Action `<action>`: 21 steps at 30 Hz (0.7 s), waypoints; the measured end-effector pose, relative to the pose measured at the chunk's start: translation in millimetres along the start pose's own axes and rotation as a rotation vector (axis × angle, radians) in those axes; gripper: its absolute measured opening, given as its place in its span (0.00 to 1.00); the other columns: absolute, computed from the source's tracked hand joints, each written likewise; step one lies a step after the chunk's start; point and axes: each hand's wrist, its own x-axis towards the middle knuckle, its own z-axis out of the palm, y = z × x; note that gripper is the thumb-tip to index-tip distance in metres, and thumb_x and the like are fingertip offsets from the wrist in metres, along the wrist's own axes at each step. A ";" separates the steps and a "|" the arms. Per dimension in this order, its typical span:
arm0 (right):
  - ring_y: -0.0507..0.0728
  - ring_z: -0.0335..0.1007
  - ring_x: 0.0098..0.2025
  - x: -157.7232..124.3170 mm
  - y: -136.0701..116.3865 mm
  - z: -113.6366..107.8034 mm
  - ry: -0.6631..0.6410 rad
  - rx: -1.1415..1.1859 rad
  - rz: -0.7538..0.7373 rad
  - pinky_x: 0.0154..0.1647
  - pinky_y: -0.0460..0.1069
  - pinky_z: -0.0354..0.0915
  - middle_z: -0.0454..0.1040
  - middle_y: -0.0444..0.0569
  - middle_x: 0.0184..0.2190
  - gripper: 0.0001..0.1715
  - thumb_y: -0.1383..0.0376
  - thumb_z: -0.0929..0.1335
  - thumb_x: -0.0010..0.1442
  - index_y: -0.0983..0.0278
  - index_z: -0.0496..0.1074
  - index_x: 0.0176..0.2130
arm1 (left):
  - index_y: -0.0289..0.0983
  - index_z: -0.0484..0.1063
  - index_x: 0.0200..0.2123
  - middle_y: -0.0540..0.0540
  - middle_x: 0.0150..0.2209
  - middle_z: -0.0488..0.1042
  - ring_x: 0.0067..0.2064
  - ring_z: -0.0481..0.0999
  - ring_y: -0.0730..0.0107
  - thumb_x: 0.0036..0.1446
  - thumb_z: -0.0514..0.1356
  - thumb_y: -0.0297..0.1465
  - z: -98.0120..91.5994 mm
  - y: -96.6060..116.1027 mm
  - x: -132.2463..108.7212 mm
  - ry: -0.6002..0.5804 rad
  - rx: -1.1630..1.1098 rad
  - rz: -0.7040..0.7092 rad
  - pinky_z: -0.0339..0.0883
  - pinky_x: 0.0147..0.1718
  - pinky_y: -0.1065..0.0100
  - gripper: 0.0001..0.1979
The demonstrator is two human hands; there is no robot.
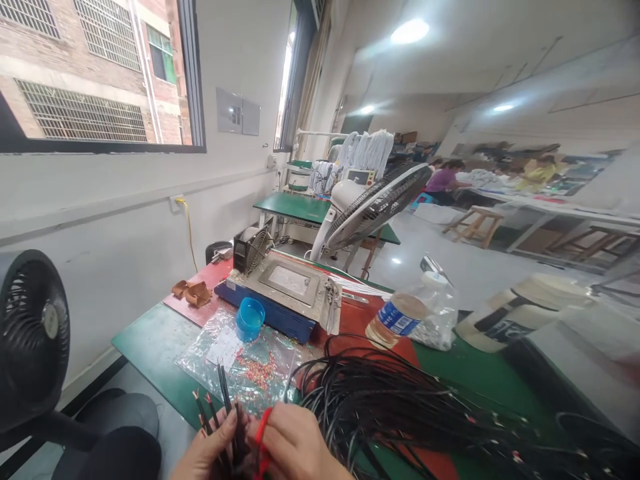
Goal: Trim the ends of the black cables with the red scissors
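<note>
My left hand [207, 448] is closed around several thin black cables [223, 387]. Their upper ends point away from me, and some show bared copper and red inner wires. Close beside it, my right hand [297, 440] has its fingers curled round a red looped handle [262, 430]; the rest of that tool is hidden. A big bundle of black cables [360, 393] spreads over the table to the right. Just beyond my hands, tiny orange-and-white pieces [257, 369] are scattered on a clear plastic bag [195, 360].
A blue cup [250, 320] stands before a blue-sided heating machine [280, 280] with a small fan. Rightward are a labelled bottle [397, 317], a plastic bag [435, 320] and a white jug [520, 310]. A black fan [33, 333] stands left. People sit at a distant table.
</note>
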 end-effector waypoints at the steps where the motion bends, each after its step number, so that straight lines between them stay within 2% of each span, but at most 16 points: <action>1: 0.50 0.59 0.22 1.4 -1.9 -0.2 -0.026 -0.050 -0.077 0.21 0.46 0.51 0.68 0.46 0.21 0.12 0.68 0.58 0.62 0.69 0.69 0.36 | 0.32 0.73 0.27 0.46 0.23 0.76 0.26 0.74 0.69 0.37 0.68 0.23 -1.7 1.0 -1.4 -0.018 -0.041 -0.026 0.69 0.26 0.69 0.10; 4: 0.51 0.61 0.23 6.0 -7.9 0.2 -0.081 -0.163 -0.201 0.21 0.47 0.49 0.70 0.46 0.22 0.09 0.71 0.60 0.60 0.70 0.68 0.37 | 0.32 0.73 0.28 0.46 0.24 0.76 0.28 0.75 0.70 0.41 0.65 0.20 -7.8 2.3 -3.4 -0.030 -0.121 -0.059 0.69 0.30 0.71 0.08; 10: 0.51 0.58 0.21 15.2 -17.5 3.8 -0.226 -0.327 -0.318 0.19 0.49 0.45 0.65 0.43 0.19 0.05 0.71 0.63 0.56 0.67 0.67 0.28 | 0.31 0.72 0.29 0.43 0.23 0.76 0.28 0.76 0.64 0.43 0.65 0.23 -15.1 6.0 -4.9 -0.048 -0.129 -0.119 0.69 0.29 0.66 0.07; 15: 0.50 0.57 0.20 24.9 -20.8 4.9 -0.243 -0.352 -0.401 0.18 0.48 0.44 0.63 0.42 0.18 0.07 0.71 0.65 0.54 0.65 0.64 0.24 | 0.29 0.70 0.28 0.43 0.21 0.75 0.24 0.75 0.67 0.43 0.65 0.24 -18.8 8.1 -4.5 -0.054 -0.095 -0.093 0.68 0.25 0.69 0.08; 18: 0.50 0.57 0.20 32.7 -13.5 -1.3 -0.222 -0.346 -0.401 0.19 0.48 0.46 0.63 0.43 0.18 0.06 0.72 0.64 0.55 0.66 0.66 0.27 | 0.30 0.68 0.36 0.45 0.23 0.75 0.25 0.75 0.70 0.42 0.66 0.22 -22.9 12.9 -4.6 0.079 -0.086 0.015 0.67 0.22 0.72 0.15; 20: 0.51 0.59 0.21 39.5 -2.4 -7.2 -0.124 -0.333 -0.326 0.20 0.48 0.50 0.65 0.45 0.19 0.05 0.72 0.63 0.56 0.69 0.69 0.33 | 0.32 0.67 0.40 0.50 0.22 0.74 0.23 0.74 0.73 0.38 0.68 0.23 -32.1 19.0 -5.0 0.175 -0.070 0.085 0.68 0.23 0.71 0.23; 21: 0.51 0.60 0.22 43.4 4.8 -9.9 -0.049 -0.313 -0.256 0.21 0.47 0.53 0.67 0.46 0.20 0.08 0.72 0.63 0.56 0.70 0.69 0.37 | 0.33 0.67 0.41 0.53 0.21 0.72 0.21 0.72 0.76 0.35 0.70 0.24 -39.5 22.4 -4.9 0.177 -0.082 0.104 0.68 0.23 0.71 0.26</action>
